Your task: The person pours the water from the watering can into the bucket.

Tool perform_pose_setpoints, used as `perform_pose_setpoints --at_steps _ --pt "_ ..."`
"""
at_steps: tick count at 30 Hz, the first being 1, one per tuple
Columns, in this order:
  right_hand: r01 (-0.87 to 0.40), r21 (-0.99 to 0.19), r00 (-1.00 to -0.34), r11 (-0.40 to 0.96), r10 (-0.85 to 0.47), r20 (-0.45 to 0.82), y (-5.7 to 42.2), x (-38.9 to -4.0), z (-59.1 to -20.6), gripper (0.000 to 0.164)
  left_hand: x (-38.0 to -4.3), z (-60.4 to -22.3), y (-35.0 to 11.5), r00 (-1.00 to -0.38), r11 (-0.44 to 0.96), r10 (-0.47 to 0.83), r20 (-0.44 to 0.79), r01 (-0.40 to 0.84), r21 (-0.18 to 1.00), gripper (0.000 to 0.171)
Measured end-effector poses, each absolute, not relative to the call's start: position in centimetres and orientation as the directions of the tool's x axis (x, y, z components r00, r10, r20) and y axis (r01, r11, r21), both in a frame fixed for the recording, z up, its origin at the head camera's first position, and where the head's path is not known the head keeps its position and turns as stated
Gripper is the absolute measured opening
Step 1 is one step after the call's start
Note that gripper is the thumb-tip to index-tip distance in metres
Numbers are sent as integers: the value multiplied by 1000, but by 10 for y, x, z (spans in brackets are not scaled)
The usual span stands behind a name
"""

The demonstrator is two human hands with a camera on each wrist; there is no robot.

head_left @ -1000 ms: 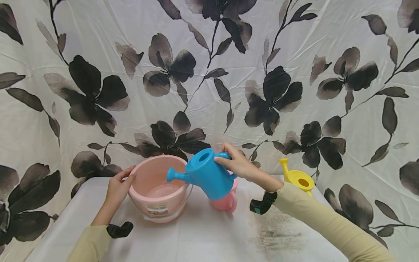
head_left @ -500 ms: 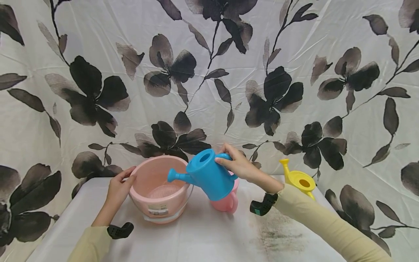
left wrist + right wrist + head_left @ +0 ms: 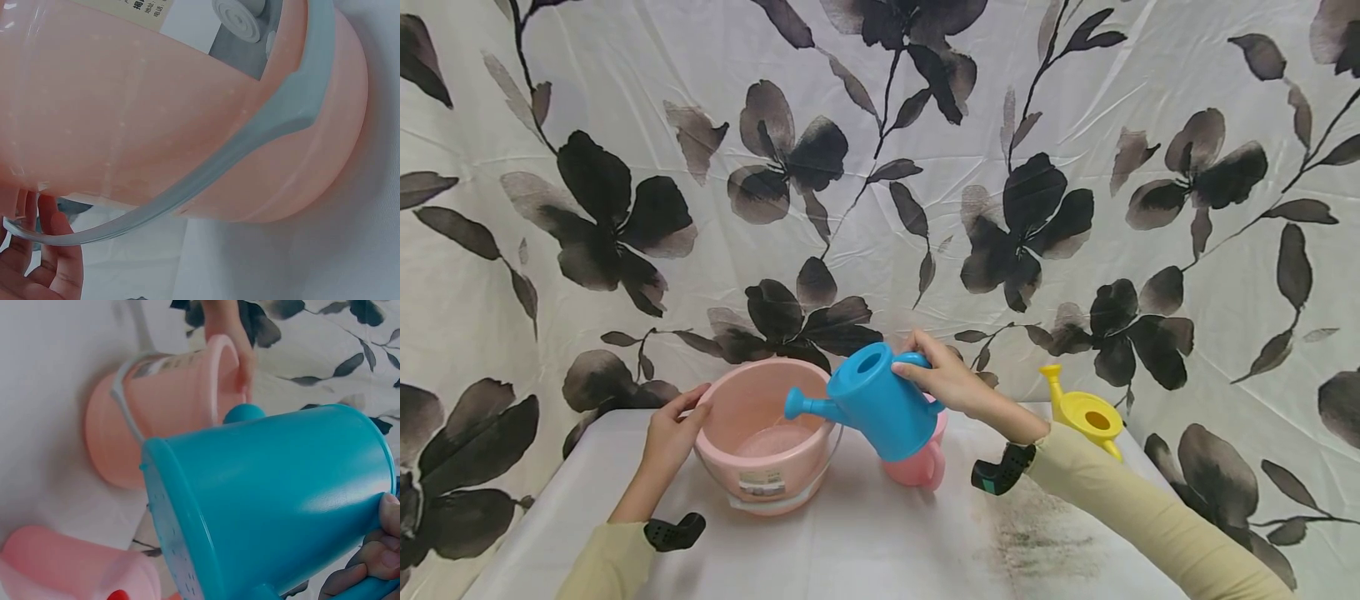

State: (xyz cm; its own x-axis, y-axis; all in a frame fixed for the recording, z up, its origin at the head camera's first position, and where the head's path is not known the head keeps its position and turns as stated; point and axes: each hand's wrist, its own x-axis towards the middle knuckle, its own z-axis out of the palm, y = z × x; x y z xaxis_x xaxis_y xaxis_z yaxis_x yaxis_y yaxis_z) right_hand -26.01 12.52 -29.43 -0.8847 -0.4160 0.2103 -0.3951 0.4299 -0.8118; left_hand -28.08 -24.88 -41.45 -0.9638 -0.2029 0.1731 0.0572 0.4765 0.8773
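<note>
Watering can [image 3: 887, 417] tilted, its spout over bucket [image 3: 805, 468]

We see the right hand [image 3: 946, 379] curled around the handle of this blue can, which hangs just left of that hand. The left hand [image 3: 672, 432] grips the rim of the bucket, beside it on the right. Below the right hand we notice a pink pitcher [image 3: 913, 473], partly hidden; farther right, a yellow can [image 3: 1072, 408]. The white table [image 3: 850, 554] has a dark stain [image 3: 1041, 542]; behind both hands hangs a floral cloth [image 3: 895, 250].

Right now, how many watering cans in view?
2 certain: blue watering can, held in the right hand; yellow watering can, far right in the head view. A pink vessel behind the blue one is partly hidden; can't tell if it's a third.
</note>
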Motion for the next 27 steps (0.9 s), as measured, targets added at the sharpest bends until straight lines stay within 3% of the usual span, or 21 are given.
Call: perform_pose_setpoints --at_steps 27 --pt "-386 -798 -892 463 -409 194 124 -260 -290 17 -282 -415 -249 -961 467 -208 184 68 882 47"
